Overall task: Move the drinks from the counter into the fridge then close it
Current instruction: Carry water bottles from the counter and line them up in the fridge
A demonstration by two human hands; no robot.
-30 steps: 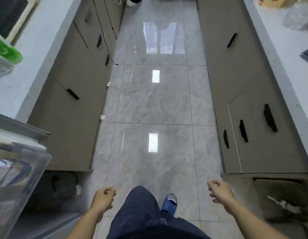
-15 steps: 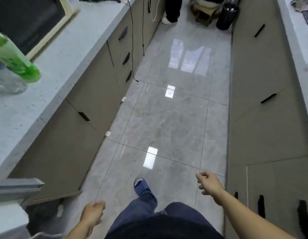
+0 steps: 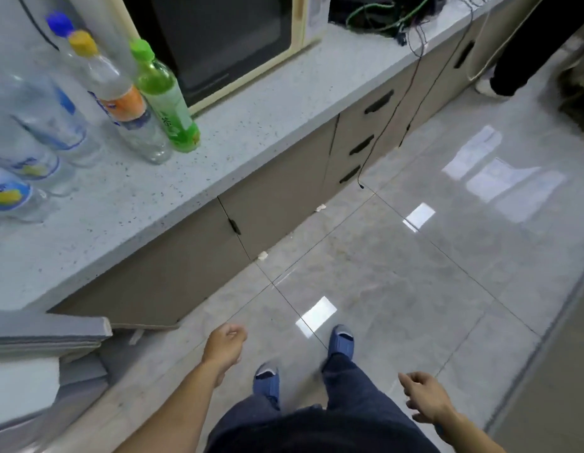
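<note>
Several drink bottles stand on the speckled grey counter (image 3: 238, 138) at the upper left. A green bottle (image 3: 164, 99) with a green cap is the rightmost, beside a clear bottle with an orange label and yellow cap (image 3: 120, 103). More clear bottles (image 3: 45, 125) with blue labels crowd the left edge. The open fridge door's top edge (image 3: 48, 331) juts in at the lower left. My left hand (image 3: 223, 348) hangs over the floor, fingers loosely curled, holding nothing. My right hand (image 3: 426, 398) is low at the right, fingers relaxed and empty.
A cream microwave (image 3: 218, 37) sits behind the bottles. Cables (image 3: 395, 21) lie on the counter and hang down the drawers. Another person's legs (image 3: 526, 60) stand at the far right. My feet in blue slippers (image 3: 341, 341) are on the glossy tiled floor.
The view has swung left toward the counter, bringing the bottles and microwave into sight. Both empty hands stayed low; my left hand rose slightly.
</note>
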